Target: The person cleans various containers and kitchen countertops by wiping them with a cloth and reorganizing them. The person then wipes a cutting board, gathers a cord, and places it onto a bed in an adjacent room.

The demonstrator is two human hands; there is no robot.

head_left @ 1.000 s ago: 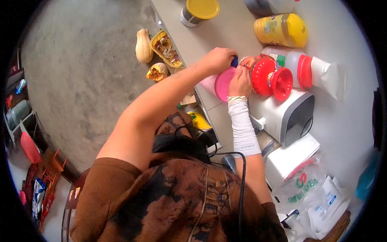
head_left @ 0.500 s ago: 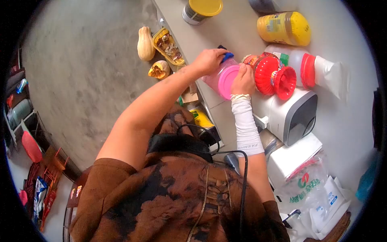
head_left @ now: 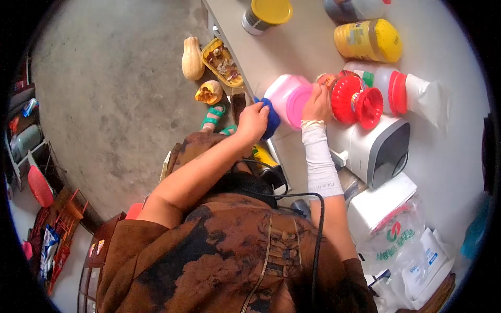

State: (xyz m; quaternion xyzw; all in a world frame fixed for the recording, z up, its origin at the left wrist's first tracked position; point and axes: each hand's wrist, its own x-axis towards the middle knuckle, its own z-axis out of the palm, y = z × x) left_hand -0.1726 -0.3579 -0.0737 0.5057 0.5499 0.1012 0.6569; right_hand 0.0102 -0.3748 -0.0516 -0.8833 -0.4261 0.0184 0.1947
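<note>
At the far left of the scene, a whole pumpkin (head_left: 193, 59) lies on the grey floor (head_left: 115, 104), with a cut pumpkin (head_left: 209, 92) on its near side and a yellow basket (head_left: 207, 48) of scraps to its right. A foot in a green sandal (head_left: 214, 112) shows nearer than the cut pumpkin.

The left hand (head_left: 252, 123) is closed on a bunched blue cloth (head_left: 272, 119) at the table's left edge. The cloth sits beside the near left part of a pink container (head_left: 281, 94), which is tilted on the table (head_left: 308, 39) with its pink lid (head_left: 299, 106) towards the right; whether cloth and container touch is hard to tell.

Farther off stands a dark can (head_left: 252, 26) with a yellow lid. The right hand (head_left: 316, 106), its wrist in a white sleeve (head_left: 319, 159), is at the right side of the lid, fingers together and partly bent; its grip is partly hidden.

Just right of this hand is a shiny red fluted object (head_left: 345, 98), with a yellow jar (head_left: 367, 40) lying on its side farther away. Nearer is a white appliance (head_left: 360, 148) with a grey face, then a clear plastic bag (head_left: 392, 242) nearer still.
</note>
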